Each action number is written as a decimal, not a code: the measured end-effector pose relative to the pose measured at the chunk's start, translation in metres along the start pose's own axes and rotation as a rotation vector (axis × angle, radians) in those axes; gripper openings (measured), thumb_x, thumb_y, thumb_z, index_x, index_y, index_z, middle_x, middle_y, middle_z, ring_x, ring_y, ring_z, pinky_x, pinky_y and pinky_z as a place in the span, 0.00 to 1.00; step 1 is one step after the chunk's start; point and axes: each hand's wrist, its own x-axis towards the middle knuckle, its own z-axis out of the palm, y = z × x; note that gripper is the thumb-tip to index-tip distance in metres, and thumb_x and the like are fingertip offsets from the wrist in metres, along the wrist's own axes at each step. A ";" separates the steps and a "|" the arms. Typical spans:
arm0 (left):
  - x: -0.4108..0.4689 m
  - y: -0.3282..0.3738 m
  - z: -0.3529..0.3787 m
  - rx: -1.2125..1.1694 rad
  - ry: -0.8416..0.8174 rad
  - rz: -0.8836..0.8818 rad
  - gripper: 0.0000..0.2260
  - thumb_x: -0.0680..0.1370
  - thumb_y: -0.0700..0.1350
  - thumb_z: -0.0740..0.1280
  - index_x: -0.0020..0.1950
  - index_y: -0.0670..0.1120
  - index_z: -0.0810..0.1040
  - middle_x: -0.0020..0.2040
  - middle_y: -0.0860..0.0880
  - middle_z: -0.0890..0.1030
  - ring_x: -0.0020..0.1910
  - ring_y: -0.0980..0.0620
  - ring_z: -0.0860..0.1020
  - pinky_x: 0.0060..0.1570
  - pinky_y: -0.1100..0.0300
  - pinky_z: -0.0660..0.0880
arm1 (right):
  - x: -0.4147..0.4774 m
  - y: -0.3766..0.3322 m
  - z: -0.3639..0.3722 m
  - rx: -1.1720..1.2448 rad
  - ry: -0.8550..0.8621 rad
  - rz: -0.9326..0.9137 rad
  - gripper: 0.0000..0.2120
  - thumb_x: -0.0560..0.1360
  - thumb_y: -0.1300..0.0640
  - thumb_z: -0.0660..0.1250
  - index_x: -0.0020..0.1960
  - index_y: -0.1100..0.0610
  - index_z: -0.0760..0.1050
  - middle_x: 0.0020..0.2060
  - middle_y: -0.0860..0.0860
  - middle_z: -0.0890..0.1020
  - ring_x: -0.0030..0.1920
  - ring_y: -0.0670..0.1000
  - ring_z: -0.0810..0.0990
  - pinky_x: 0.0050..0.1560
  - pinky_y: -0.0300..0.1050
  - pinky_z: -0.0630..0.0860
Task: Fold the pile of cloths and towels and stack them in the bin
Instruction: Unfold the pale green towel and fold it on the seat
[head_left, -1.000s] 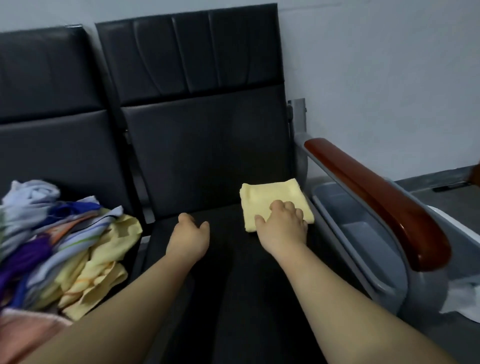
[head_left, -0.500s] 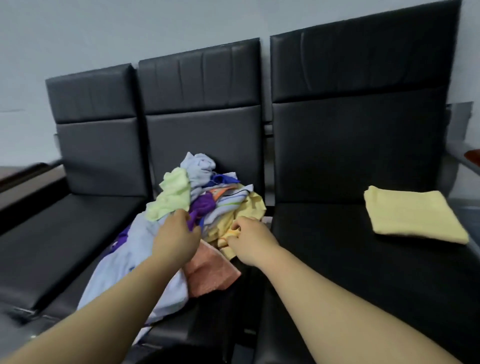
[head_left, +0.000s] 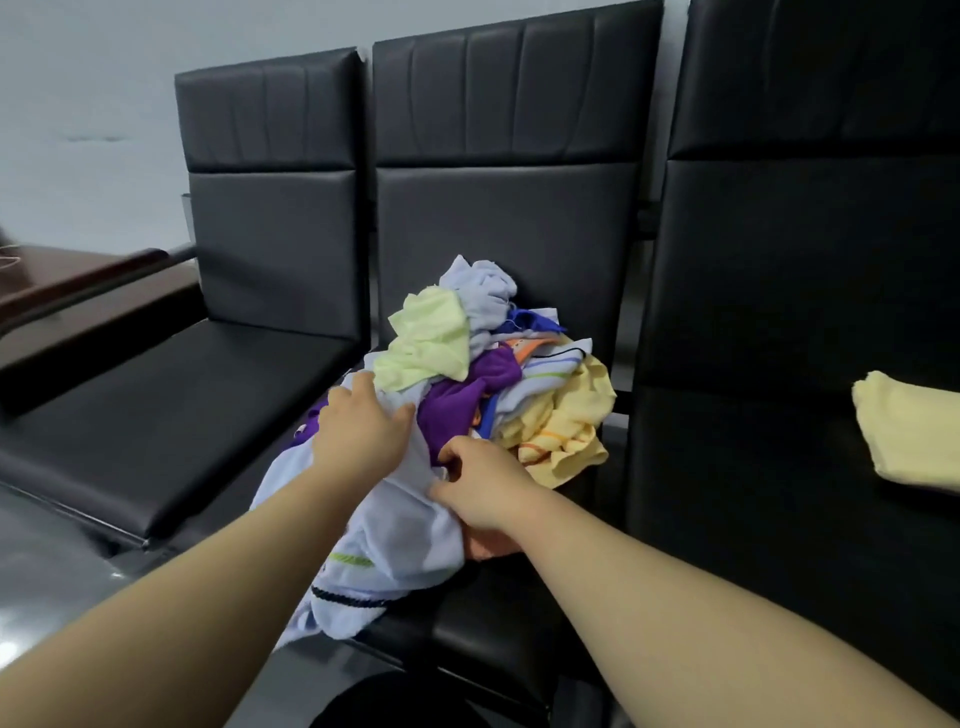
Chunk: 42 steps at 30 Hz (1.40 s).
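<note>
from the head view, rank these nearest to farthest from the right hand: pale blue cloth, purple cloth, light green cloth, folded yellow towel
1. pale blue cloth: at the front, pinched by the right hand.
2. purple cloth: just behind the hand.
3. light green cloth: farther back, toward the left.
4. folded yellow towel: far right, on the neighbouring black seat.

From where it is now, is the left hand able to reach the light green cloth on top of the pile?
Probably yes. The left hand rests on the pale blue cloth just below the green cloth, and nothing covers that cloth or stands between them.
</note>
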 end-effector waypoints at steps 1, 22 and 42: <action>0.006 0.004 -0.001 0.003 0.011 0.016 0.31 0.78 0.59 0.67 0.77 0.50 0.63 0.69 0.40 0.69 0.67 0.35 0.70 0.61 0.43 0.70 | 0.001 0.000 0.001 -0.004 0.002 0.002 0.21 0.77 0.44 0.71 0.67 0.51 0.76 0.63 0.52 0.80 0.62 0.57 0.78 0.60 0.52 0.77; -0.011 0.089 -0.039 -0.080 -0.200 0.574 0.21 0.82 0.44 0.66 0.30 0.50 0.64 0.29 0.52 0.67 0.29 0.54 0.64 0.30 0.62 0.61 | 0.004 0.035 -0.070 0.496 0.171 0.100 0.38 0.76 0.62 0.73 0.80 0.46 0.62 0.44 0.50 0.81 0.39 0.48 0.78 0.39 0.44 0.76; -0.125 0.209 -0.065 -0.342 -0.259 0.831 0.09 0.82 0.47 0.68 0.46 0.44 0.84 0.36 0.47 0.81 0.35 0.56 0.74 0.40 0.60 0.73 | -0.086 0.048 -0.165 1.356 -0.243 0.183 0.21 0.82 0.44 0.62 0.66 0.56 0.79 0.57 0.57 0.83 0.58 0.58 0.84 0.54 0.55 0.81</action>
